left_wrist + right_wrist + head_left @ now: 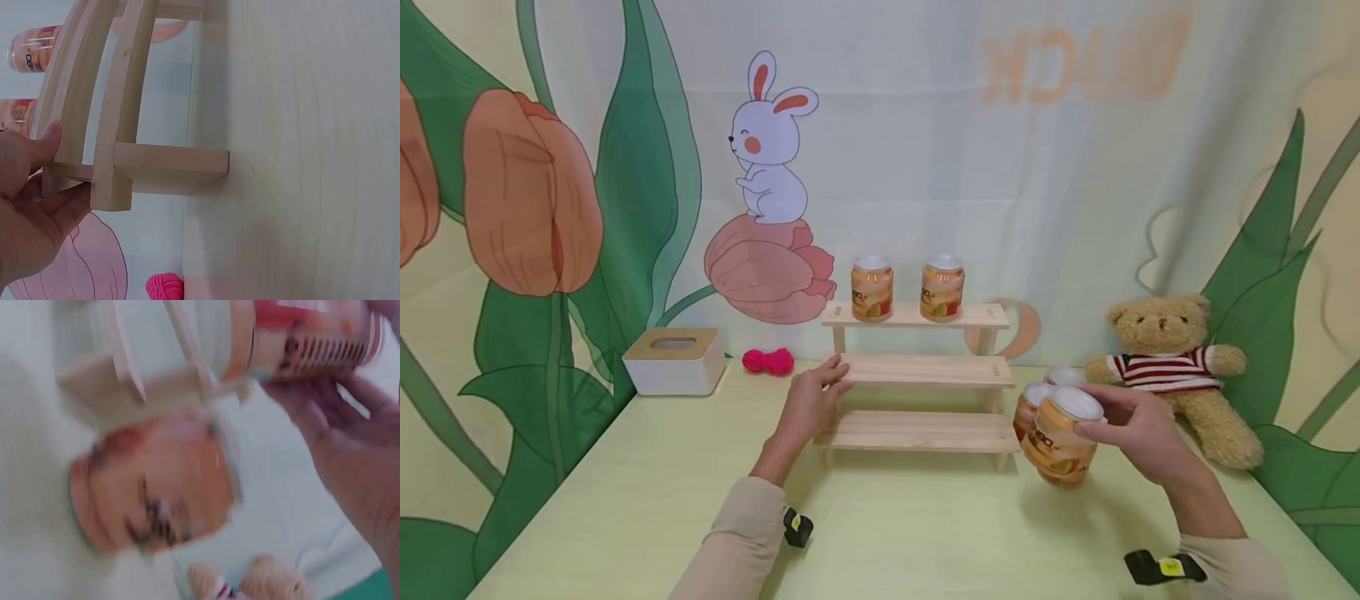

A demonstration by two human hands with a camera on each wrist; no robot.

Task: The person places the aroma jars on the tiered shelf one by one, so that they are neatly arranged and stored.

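Note:
A three-step wooden shelf stands on the table, its left side nearest my left hand. That hand grips the end of the middle step, thumb on top and fingers underneath in the left wrist view. My right hand holds an orange-labelled can with a pale lid, right of the shelf, thumb on its near side. Behind it, partly covered, are a second can and the lid of a third. Two matching cans, a left one and a right one, stand upright on the top step.
A teddy bear in a striped top sits at the back right. At the back left are a white tissue box with a wooden lid and a pink yarn bundle. A printed curtain hangs behind the table.

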